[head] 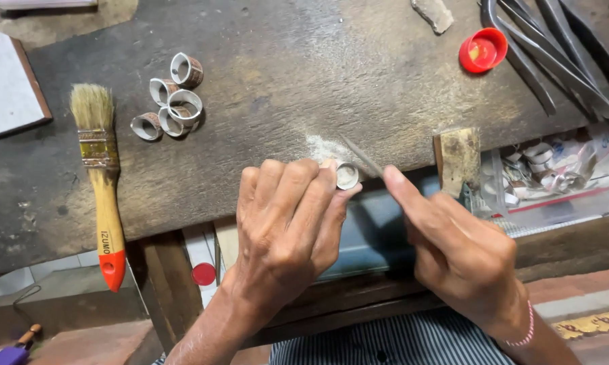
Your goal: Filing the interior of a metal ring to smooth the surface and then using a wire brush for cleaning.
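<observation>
Ring (347, 176): small silvery band, left hand (287, 213) grip pinching it; right hand (453, 247) grip closed on file (362, 157).

Worktop (304, 74): dark grey-brown, worn, pale dust patch near edge. Ring (347, 176) in fingers: silver-grey. Loose rings (170, 101): silver with reddish-brown patterned bands. Paintbrush (102, 182): pale bristles, brass ferrule, yellow wooden handle, red tip. Bottle cap (483, 50): red. Shirt (399, 345): dark with thin white stripes. Wrist bracelet (527, 328): pink.

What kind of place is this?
Likely a jeweller's or metalworker's bench: the left hand holds a metal ring against the worn workbench while the right hand files it; more rings lie nearby.
</observation>
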